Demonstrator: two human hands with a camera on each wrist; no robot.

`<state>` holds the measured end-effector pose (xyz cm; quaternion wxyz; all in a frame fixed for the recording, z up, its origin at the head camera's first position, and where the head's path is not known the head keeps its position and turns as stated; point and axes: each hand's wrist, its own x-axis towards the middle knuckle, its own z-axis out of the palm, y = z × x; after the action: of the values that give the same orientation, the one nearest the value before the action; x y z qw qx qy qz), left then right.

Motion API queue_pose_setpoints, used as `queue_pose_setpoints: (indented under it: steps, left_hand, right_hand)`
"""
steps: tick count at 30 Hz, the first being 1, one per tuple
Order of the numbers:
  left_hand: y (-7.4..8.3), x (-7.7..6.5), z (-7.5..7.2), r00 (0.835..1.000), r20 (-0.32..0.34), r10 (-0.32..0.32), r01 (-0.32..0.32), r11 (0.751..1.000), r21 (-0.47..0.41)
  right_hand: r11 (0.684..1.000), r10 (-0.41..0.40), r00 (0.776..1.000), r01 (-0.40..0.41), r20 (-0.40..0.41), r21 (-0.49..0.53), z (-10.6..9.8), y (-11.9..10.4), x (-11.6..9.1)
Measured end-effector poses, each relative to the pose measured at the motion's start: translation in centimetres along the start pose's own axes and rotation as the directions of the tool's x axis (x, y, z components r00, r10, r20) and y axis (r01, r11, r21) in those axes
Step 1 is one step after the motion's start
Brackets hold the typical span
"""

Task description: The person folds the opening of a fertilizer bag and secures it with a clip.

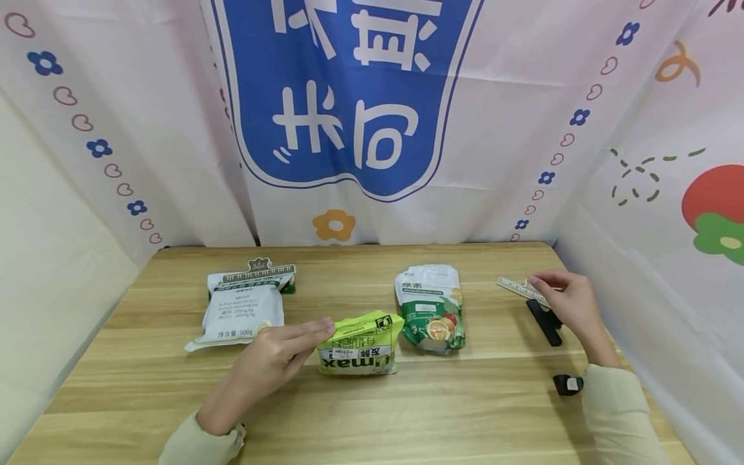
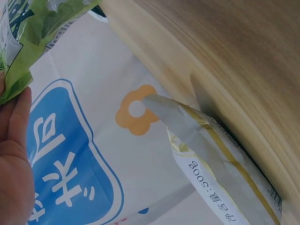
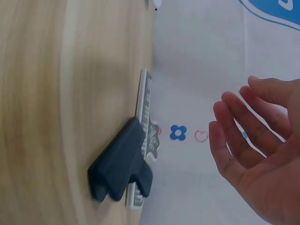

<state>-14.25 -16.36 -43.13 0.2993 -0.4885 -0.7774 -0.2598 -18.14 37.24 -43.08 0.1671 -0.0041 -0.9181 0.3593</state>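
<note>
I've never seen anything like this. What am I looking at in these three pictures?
There's no robot arm here, just a person's two bare hands. The widest picture comes from a camera worn on the head; the other two come from cameras on the left and right wrists.

On the wooden table are a white bag with a keyboard-patterned clip across its top, a green-and-white pouch, a pale clip, a black clip and a small black object. The left hand holds the top of a yellow-green bag. The right hand, near the pale clip, is empty.
</note>
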Motion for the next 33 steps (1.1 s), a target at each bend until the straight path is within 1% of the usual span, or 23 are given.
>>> queue_pose_setpoints:
  steps: [1,5,8,12,17,24,26,30,33]
  left_hand:
    - [0.0,0.1,0.0,1.000,-0.006,0.007,-0.007,1.000,-0.002]
    - [0.1,0.1,0.0,1.000,0.001,-0.001,0.001,1.000,-0.010]
    - [0.1,0.1,0.0,1.000,0.017,-0.019,0.020,1.000,-0.012]
    - [0.2,0.0,0.1,0.999,0.027,-0.030,0.030,1.000,-0.002]
    - [0.1,0.0,0.1,1.000,0.021,-0.022,0.022,1.000,0.005]
    - [0.1,0.0,0.0,1.000,0.015,-0.017,0.017,1.000,0.005]
    - [0.1,0.1,0.0,1.000,0.008,-0.010,0.010,1.000,0.008]
    - [0.1,0.0,0.0,1.000,0.013,-0.014,0.013,1.000,0.009]
    - [0.1,0.1,0.0,1.000,0.000,0.000,0.000,1.000,0.003]
  right_hand:
    - [1.000,0.007,1.000,-0.007,0.007,-0.010,-0.1,0.3,0.0]
    - [0.997,0.049,0.998,-0.046,0.036,-0.064,-0.4,1.5,-0.1]
    - [0.991,0.086,0.995,-0.080,0.057,-0.108,-0.5,2.4,-0.2]
    - [0.978,0.145,0.984,-0.127,0.103,-0.164,-0.8,3.5,-0.4]
    - [0.959,0.223,0.961,-0.186,0.164,-0.214,-1.4,4.2,-0.8]
    - [0.930,0.333,0.912,-0.275,0.238,-0.245,-2.0,4.7,-0.9]
    - [0.923,0.350,0.905,-0.290,0.242,-0.254,-2.0,4.8,-0.9]
    - [0.907,0.388,0.889,-0.322,0.242,-0.271,-1.9,5.0,-0.9]
    - [0.895,0.415,0.877,-0.346,0.243,-0.280,-1.8,4.9,-0.9]
